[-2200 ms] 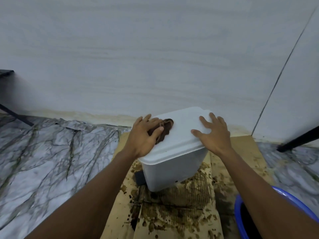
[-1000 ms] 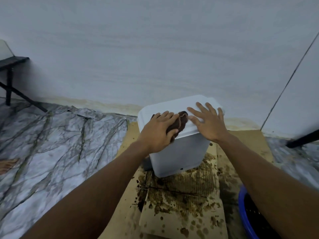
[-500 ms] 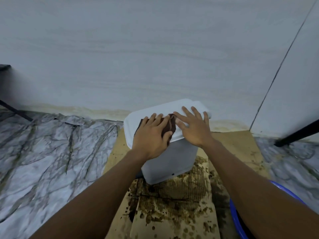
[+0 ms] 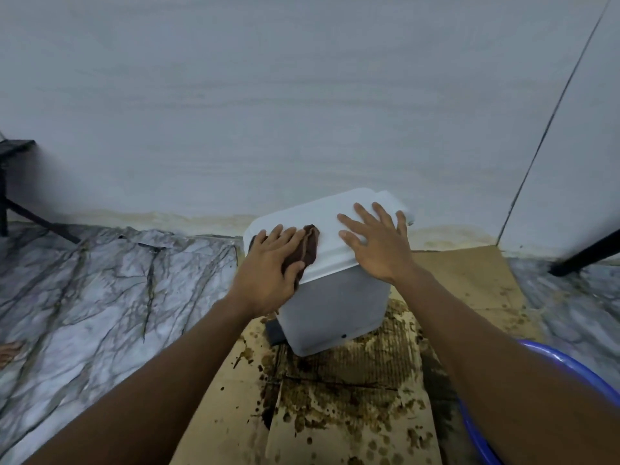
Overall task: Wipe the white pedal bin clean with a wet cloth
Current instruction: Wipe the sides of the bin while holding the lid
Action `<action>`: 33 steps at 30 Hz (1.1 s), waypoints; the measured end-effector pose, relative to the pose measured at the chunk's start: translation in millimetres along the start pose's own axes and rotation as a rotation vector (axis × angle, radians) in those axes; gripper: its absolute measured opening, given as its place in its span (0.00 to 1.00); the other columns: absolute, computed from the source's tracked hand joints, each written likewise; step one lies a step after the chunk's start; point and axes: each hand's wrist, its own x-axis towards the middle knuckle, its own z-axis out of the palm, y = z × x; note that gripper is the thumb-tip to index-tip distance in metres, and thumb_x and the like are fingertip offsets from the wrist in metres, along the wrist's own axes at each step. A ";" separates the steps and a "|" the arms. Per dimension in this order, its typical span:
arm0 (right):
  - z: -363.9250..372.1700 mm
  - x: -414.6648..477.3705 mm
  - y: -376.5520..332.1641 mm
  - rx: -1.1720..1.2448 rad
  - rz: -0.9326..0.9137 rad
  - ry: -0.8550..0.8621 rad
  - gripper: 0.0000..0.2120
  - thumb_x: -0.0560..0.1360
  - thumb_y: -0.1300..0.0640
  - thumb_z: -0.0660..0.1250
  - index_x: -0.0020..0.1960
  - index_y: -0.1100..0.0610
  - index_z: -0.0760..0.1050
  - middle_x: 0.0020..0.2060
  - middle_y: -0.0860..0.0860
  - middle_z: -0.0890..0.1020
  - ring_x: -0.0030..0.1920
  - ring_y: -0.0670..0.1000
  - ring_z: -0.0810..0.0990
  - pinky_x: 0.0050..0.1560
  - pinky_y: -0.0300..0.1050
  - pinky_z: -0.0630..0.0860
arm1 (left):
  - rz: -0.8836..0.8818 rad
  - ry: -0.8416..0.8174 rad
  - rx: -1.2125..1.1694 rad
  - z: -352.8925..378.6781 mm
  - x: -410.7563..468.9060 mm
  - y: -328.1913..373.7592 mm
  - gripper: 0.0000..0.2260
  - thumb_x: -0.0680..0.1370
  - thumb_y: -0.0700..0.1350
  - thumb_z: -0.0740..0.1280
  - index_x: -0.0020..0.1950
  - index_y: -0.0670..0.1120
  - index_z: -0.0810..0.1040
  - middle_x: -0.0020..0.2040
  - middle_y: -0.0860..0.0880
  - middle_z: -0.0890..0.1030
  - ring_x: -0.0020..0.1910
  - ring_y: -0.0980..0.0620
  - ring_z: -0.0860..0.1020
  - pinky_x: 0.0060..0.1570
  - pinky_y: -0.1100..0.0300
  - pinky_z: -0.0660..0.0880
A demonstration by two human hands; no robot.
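Note:
The white pedal bin point(image 4: 335, 303) stands on stained cardboard against the wall, lid closed. A dark brown wet cloth point(image 4: 308, 249) lies on the lid's left part. My left hand point(image 4: 268, 273) presses flat on that cloth at the lid's near-left corner, covering most of it. My right hand point(image 4: 377, 245) rests palm down with fingers spread on the right part of the lid, holding nothing. The bin's dark pedal point(image 4: 275, 331) shows at its lower left.
Wet, brown-stained cardboard point(image 4: 339, 407) covers the floor under and in front of the bin. A blue basin point(image 4: 553, 364) sits at the lower right. Dark furniture legs stand at far left point(image 4: 20, 209) and far right point(image 4: 587, 253). Marble-patterned floor point(image 4: 100, 297) spreads left.
My left hand slid the cloth leftward along the lid toward its left corner. My right hand moved apart from it, further right on the lid.

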 end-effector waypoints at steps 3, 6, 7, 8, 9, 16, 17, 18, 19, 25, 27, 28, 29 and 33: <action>0.2 -0.7 1.7 -0.011 -0.001 0.006 0.23 0.83 0.37 0.46 0.77 0.33 0.57 0.81 0.42 0.53 0.81 0.51 0.44 0.77 0.61 0.35 | 0.039 -0.004 0.055 13.3 23.1 21.3 0.29 0.81 0.55 0.56 0.82 0.48 0.63 0.80 0.47 0.67 0.81 0.44 0.60 0.81 0.49 0.51; -2.4 -1.7 7.3 0.011 -0.007 0.001 0.23 0.83 0.37 0.45 0.77 0.34 0.57 0.81 0.42 0.54 0.81 0.50 0.44 0.78 0.61 0.36 | 0.083 -0.013 0.060 16.5 34.4 26.2 0.28 0.83 0.57 0.55 0.83 0.49 0.62 0.80 0.48 0.67 0.81 0.46 0.60 0.80 0.51 0.51; -3.1 -1.9 8.9 0.007 -0.015 0.002 0.23 0.83 0.37 0.45 0.77 0.34 0.57 0.81 0.42 0.54 0.81 0.50 0.45 0.78 0.61 0.36 | 0.092 -0.009 0.043 13.4 30.9 21.6 0.28 0.84 0.57 0.57 0.83 0.50 0.62 0.80 0.48 0.67 0.81 0.46 0.60 0.80 0.53 0.49; -3.2 -2.1 9.2 0.000 -0.023 0.002 0.23 0.83 0.36 0.45 0.77 0.34 0.57 0.81 0.42 0.53 0.81 0.50 0.45 0.78 0.60 0.36 | 0.093 -0.003 0.021 9.3 23.1 13.7 0.27 0.85 0.56 0.58 0.83 0.49 0.62 0.80 0.48 0.67 0.81 0.47 0.59 0.80 0.56 0.48; -2.9 -2.1 8.1 -0.004 -0.027 0.000 0.23 0.83 0.36 0.45 0.77 0.34 0.57 0.81 0.42 0.53 0.81 0.50 0.45 0.78 0.60 0.36 | 0.084 0.005 -0.003 5.0 12.4 3.8 0.26 0.85 0.54 0.60 0.83 0.49 0.62 0.81 0.49 0.66 0.82 0.48 0.59 0.79 0.59 0.46; 0.3 -1.6 4.2 -0.007 -0.015 0.010 0.23 0.83 0.36 0.45 0.77 0.33 0.58 0.81 0.41 0.53 0.81 0.50 0.45 0.77 0.60 0.35 | -0.089 0.073 -0.301 -3.6 -24.9 -19.7 0.23 0.86 0.48 0.60 0.82 0.49 0.63 0.82 0.51 0.62 0.82 0.59 0.51 0.82 0.55 0.47; 0.1 -2.7 7.4 0.001 -0.010 0.010 0.23 0.83 0.36 0.45 0.77 0.33 0.58 0.81 0.41 0.53 0.81 0.50 0.45 0.77 0.60 0.35 | -0.086 0.080 -0.293 -0.5 -22.9 -15.5 0.24 0.86 0.49 0.60 0.82 0.49 0.64 0.82 0.51 0.63 0.82 0.58 0.52 0.82 0.54 0.46; 0.5 -3.7 9.2 0.008 -0.004 0.011 0.23 0.83 0.36 0.46 0.77 0.33 0.58 0.81 0.41 0.53 0.81 0.50 0.44 0.77 0.60 0.35 | -0.069 0.082 -0.250 2.5 -19.6 -11.3 0.25 0.84 0.51 0.59 0.82 0.48 0.64 0.81 0.51 0.63 0.82 0.56 0.52 0.82 0.54 0.45; 1.3 -3.9 9.2 0.012 -0.002 0.013 0.23 0.83 0.36 0.46 0.77 0.33 0.58 0.81 0.41 0.53 0.81 0.50 0.44 0.77 0.60 0.34 | -0.040 0.081 -0.179 5.3 -14.5 -7.1 0.26 0.83 0.52 0.59 0.82 0.48 0.65 0.81 0.50 0.65 0.82 0.53 0.54 0.82 0.54 0.44; 3.5 1.5 6.3 0.004 -0.007 0.034 0.23 0.83 0.38 0.46 0.77 0.35 0.59 0.81 0.41 0.55 0.81 0.50 0.45 0.78 0.61 0.36 | 0.058 -0.002 0.040 22.2 41.1 33.9 0.29 0.82 0.56 0.55 0.82 0.48 0.63 0.80 0.48 0.67 0.82 0.46 0.59 0.80 0.53 0.49; 0.8 -0.6 12.5 0.014 -0.015 0.032 0.23 0.83 0.38 0.46 0.77 0.35 0.59 0.81 0.41 0.55 0.81 0.50 0.46 0.78 0.60 0.36 | 0.066 -0.008 0.036 25.6 45.1 36.3 0.28 0.83 0.55 0.58 0.82 0.49 0.63 0.80 0.49 0.67 0.82 0.46 0.58 0.80 0.52 0.50; 0.3 -1.3 13.4 0.017 -0.025 0.032 0.23 0.83 0.37 0.46 0.77 0.35 0.59 0.81 0.42 0.56 0.81 0.50 0.46 0.78 0.60 0.37 | 0.067 -0.010 0.025 23.1 41.5 32.2 0.27 0.83 0.55 0.59 0.82 0.50 0.63 0.80 0.49 0.67 0.82 0.46 0.58 0.80 0.52 0.50; 0.1 -1.7 12.7 0.018 -0.035 0.032 0.23 0.83 0.37 0.45 0.77 0.35 0.59 0.81 0.42 0.55 0.81 0.50 0.46 0.78 0.60 0.36 | 0.068 -0.009 0.013 19.0 35.1 24.5 0.28 0.83 0.55 0.59 0.82 0.50 0.63 0.80 0.49 0.67 0.82 0.46 0.59 0.80 0.54 0.49; -0.1 -3.6 2.2 -0.010 -0.043 0.026 0.24 0.83 0.36 0.44 0.77 0.34 0.58 0.81 0.41 0.55 0.81 0.50 0.46 0.78 0.60 0.36 | -0.048 0.037 -0.057 0.5 -3.9 -17.3 0.32 0.81 0.63 0.58 0.83 0.52 0.61 0.82 0.52 0.63 0.83 0.51 0.54 0.80 0.57 0.45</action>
